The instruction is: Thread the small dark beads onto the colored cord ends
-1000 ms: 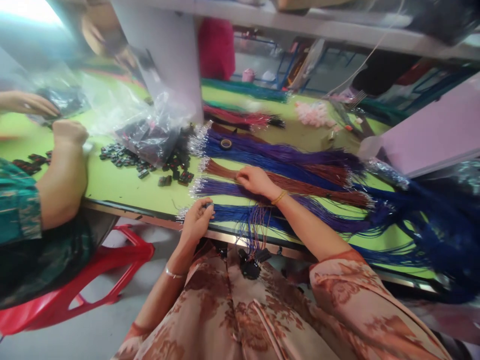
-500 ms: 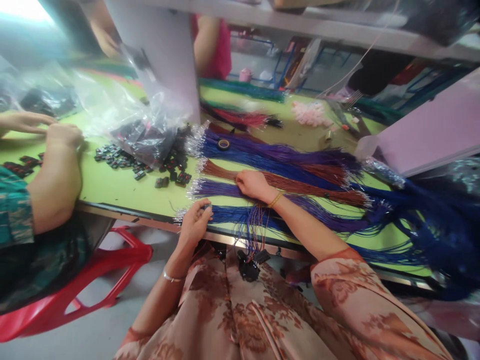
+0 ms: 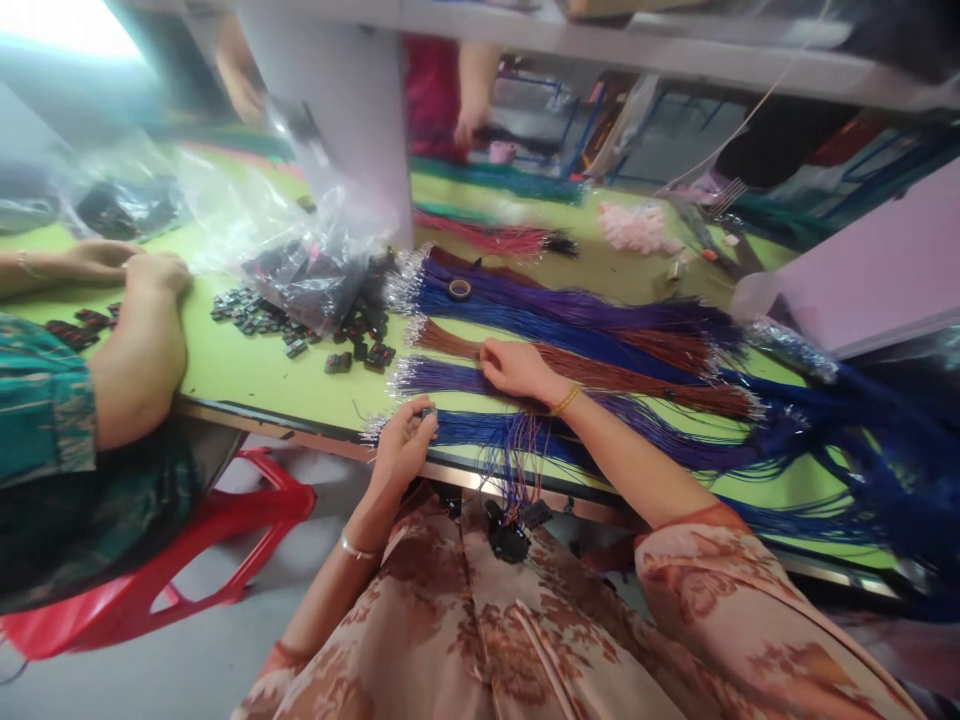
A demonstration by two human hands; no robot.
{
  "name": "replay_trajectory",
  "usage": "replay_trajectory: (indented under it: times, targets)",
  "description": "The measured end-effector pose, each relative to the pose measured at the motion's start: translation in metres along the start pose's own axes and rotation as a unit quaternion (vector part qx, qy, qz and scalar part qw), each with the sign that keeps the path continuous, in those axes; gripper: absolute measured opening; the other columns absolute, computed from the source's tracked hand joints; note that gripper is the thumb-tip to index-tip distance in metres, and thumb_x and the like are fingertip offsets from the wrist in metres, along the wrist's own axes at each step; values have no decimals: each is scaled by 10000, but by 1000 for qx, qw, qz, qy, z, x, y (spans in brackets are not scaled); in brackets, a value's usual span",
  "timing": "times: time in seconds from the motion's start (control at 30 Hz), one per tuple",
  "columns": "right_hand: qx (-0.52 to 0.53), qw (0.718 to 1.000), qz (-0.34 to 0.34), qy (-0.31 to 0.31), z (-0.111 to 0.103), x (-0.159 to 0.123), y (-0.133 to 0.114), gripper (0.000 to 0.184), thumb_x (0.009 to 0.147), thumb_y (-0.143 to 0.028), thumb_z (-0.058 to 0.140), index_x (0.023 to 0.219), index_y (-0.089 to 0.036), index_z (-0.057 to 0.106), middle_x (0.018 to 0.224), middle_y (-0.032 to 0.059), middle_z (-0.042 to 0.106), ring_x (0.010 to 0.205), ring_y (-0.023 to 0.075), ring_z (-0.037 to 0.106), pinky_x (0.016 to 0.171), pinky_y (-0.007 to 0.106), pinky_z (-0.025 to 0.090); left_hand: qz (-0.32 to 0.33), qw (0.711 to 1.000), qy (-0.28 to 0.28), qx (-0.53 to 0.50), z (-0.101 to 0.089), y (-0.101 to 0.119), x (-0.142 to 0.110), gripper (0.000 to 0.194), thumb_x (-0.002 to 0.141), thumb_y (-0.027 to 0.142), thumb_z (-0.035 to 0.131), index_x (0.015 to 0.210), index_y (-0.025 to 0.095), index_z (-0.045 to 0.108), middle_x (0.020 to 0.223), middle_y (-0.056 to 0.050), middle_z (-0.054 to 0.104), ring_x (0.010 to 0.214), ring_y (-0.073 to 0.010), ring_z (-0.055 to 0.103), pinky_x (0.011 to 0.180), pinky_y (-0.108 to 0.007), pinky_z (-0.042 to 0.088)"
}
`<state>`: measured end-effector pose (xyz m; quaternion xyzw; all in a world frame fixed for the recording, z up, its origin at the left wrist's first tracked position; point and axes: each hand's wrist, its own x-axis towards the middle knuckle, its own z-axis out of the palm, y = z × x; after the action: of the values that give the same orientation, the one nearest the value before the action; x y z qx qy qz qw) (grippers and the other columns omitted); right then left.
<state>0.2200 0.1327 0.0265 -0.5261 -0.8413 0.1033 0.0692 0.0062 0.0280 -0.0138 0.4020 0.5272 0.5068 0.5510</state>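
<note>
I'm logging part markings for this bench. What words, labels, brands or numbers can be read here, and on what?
None can be read.
The small black connector pieces on the green table show no legible marking; too small and blurred.
The clear plastic bag shows no print.
The tape roll on the blue wires is blank as far as can be told.

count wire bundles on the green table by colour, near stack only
Blue bundle: 1
Brown bundle: 1, right hand on it
Purple bundle: 1
Blue bundle at the table edge: 1, left hand beside its tips
Total: 4
</note>
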Motion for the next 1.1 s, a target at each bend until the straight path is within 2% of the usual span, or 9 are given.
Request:
replay_trajectory:
  times: [0.17, 0.27, 0.37, 0.43, 0.57, 0.7, 0.83, 0.93, 1.1]
  targets:
    - [170, 982, -53, 56, 2, 15, -29, 151, 826, -228, 489, 915, -157, 588, 793, 33, 644, 662, 139, 516, 640, 248, 349, 30, 999, 2, 24, 3, -1, -3, 304, 696, 294, 725, 969, 181, 653, 783, -10, 634, 618, -105, 543, 610, -236, 467]
    - [287, 952, -92, 62, 0, 29, -55, 160, 809, -249, 517, 925, -151, 568, 747, 1, 594, 634, 117, 478, 624, 238, 362, 59, 997, 6, 39, 4, 3, -8, 312, 718, 281, 711, 1011, 187, 659, 898, -43, 656, 704, -123, 576, 664, -245, 476]
    - [386, 913, -124, 45, -4, 36, -71, 133, 808, -280, 537, 853, -156, 552, 741, -6, 565, 648, 109, 466, 633, 238, 385, 58, 998, 4, 16, 6, 8, -12, 311, 749, 291, 689, 1040, 191, 644, 906, -49, 662, 789, -149, 608, 717, -263, 489]
    - [435, 892, -125, 28, -7, 33, -75, 146, 810, -308, 553, 810, -162, 543, 745, -7, 559, 658, 107, 465, 641, 241, 396, 50, 999, 4, -15, 6, 11, -12, 295, 769, 311, 674, 1037, 194, 636, 904, -45, 663, 810, -154, 617, 729, -269, 497]
    - [537, 840, -84, -7, -5, 14, -71, 236, 789, -364, 623, 904, -173, 544, 758, -21, 555, 649, 96, 468, 625, 231, 405, 39, 998, 4, -58, 8, 14, -11, 302, 778, 337, 668, 1042, 194, 640, 899, -38, 663, 816, -152, 617, 748, -276, 509]
    - [612, 790, -49, 11, 5, -4, -64, 284, 793, -440, 636, 850, -179, 540, 721, -32, 533, 619, 86, 456, 604, 224, 398, 29, 996, -14, -87, 11, 13, -9, 314, 787, 326, 666, 1074, 200, 641, 915, -31, 645, 840, -141, 608, 763, -261, 507]
    - [590, 806, -24, 37, 11, -16, -61, 272, 766, -427, 660, 812, -167, 594, 737, -14, 577, 632, 89, 476, 610, 221, 400, 12, 991, -25, -129, 14, 12, -7, 311, 788, 303, 668, 1078, 194, 638, 922, -29, 634, 848, -129, 600, 762, -245, 499]
    - [545, 837, -15, 49, 12, -23, -62, 220, 774, -376, 629, 782, -157, 622, 694, -11, 594, 592, 83, 460, 583, 215, 380, -12, 982, -31, -185, 17, 12, -6, 295, 777, 269, 677, 1059, 192, 635, 923, -28, 640, 847, -119, 599, 764, -235, 492]
    - [442, 895, 13, 65, 14, -36, -68, 173, 767, -319, 578, 706, -160, 601, 557, -44, 509, 498, 68, 353, 498, 203, 284, -43, 971, -42, -231, 19, 13, -6, 267, 790, 243, 660, 1052, 196, 631, 972, -41, 649, 887, -127, 606, 802, -252, 487]
